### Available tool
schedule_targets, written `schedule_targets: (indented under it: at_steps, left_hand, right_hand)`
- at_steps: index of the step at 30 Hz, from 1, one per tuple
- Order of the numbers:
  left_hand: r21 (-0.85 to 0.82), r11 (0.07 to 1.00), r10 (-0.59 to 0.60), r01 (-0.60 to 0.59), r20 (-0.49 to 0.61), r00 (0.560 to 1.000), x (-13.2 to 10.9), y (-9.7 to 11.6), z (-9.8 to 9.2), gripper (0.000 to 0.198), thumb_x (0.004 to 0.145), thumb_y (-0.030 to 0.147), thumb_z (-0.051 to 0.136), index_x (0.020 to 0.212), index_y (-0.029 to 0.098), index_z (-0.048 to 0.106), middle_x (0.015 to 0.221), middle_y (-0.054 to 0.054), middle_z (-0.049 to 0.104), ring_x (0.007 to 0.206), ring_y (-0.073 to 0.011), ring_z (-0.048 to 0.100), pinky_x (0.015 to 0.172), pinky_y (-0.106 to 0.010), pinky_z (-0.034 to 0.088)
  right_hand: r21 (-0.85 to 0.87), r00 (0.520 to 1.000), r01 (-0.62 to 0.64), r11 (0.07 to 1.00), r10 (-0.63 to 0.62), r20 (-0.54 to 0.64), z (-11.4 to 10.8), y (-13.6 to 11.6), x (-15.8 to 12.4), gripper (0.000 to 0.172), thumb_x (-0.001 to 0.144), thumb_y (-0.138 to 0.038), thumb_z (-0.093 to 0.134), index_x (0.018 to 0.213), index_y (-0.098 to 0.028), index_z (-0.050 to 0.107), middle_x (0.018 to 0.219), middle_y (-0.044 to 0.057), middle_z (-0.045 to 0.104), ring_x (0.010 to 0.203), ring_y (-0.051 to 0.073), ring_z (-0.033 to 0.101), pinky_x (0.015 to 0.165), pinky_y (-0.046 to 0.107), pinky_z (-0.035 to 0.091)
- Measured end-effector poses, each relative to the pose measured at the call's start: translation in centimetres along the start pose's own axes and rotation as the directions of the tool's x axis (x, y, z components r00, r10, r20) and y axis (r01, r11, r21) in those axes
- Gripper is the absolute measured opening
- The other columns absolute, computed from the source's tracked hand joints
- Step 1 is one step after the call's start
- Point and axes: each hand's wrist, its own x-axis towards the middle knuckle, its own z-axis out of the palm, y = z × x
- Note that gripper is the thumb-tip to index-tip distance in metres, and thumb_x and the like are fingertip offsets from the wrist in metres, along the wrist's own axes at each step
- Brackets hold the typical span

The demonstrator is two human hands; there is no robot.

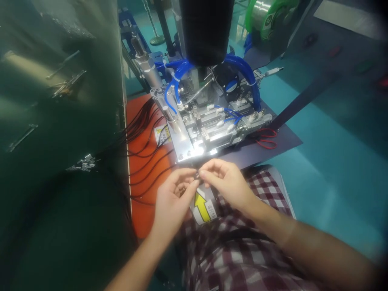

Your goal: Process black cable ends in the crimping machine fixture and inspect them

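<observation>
My left hand (pixel 174 196) is closed in a pinch, thumb and index finger meeting at a small dark part (pixel 197 175). From the other side, the fingertips of my right hand (pixel 227 180) pinch the same part; it is too small to tell its kind. Both hands are just in front of the near edge of a metal machine (pixel 194 149) with clamps, cylinders and blue air tubes (pixel 242 66). Below my fingers is a white label with a yellow arrow (pixel 202 207).
Several black cables (pixel 148 149) run across an orange surface (pixel 144 218) at left. Small metal pieces (pixel 87 162) are heaped on the dark green surface (pixel 60 226). A green spool of wire (pixel 265 20) hangs at upper right. Red wires (pixel 268 139) lie right of the machine.
</observation>
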Motion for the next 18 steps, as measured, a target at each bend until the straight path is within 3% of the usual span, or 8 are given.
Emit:
schedule_targets:
  at_steps: [9, 13, 18]
  left_hand:
    - [0.172, 0.985, 0.028, -0.014, -0.083, 0.996, 0.1, -1.1, -0.8, 0.016, 0.079, 0.032, 0.066, 0.087, 0.018, 0.067, 0.085, -0.004, 0.07, 0.07, -0.0149, 0.064, 0.065, -0.023, 0.052]
    - [0.268, 0.956, 0.145, -0.118, -0.083, 0.986, 0.4, -1.4, -0.9, 0.011, 0.081, 0.028, 0.063, 0.084, 0.019, 0.069, 0.085, -0.003, 0.07, 0.078, -0.016, 0.065, 0.068, -0.023, 0.052]
    - [0.365, 0.902, 0.275, -0.232, -0.07, 0.959, 0.6, -1.5, -0.9, 0.008, 0.083, 0.024, 0.062, 0.083, 0.021, 0.07, 0.081, 0.0, 0.066, 0.076, -0.0137, 0.062, 0.067, -0.022, 0.05]
  right_hand:
    - [-0.135, 1.0, -0.012, 0.991, 0.011, -0.012, -1.6, 1.1, 0.2, 0.02, 0.086, -0.033, 0.058, 0.086, -0.014, 0.066, 0.067, -0.001, 0.061, 0.058, 0.01, 0.055, 0.062, 0.026, 0.048]
    - [-0.237, 0.999, -0.048, 0.97, 0.044, -0.023, -1.5, 1.3, 0.1, 0.019, 0.083, -0.032, 0.061, 0.081, -0.014, 0.066, 0.07, 0.001, 0.062, 0.058, 0.011, 0.053, 0.057, 0.024, 0.046]
    - [-0.196, 0.999, -0.054, 0.979, 0.052, -0.016, -1.1, 1.6, 0.1, 0.018, 0.08, -0.032, 0.064, 0.082, -0.014, 0.066, 0.074, 0.003, 0.063, 0.063, 0.013, 0.053, 0.059, 0.025, 0.044]
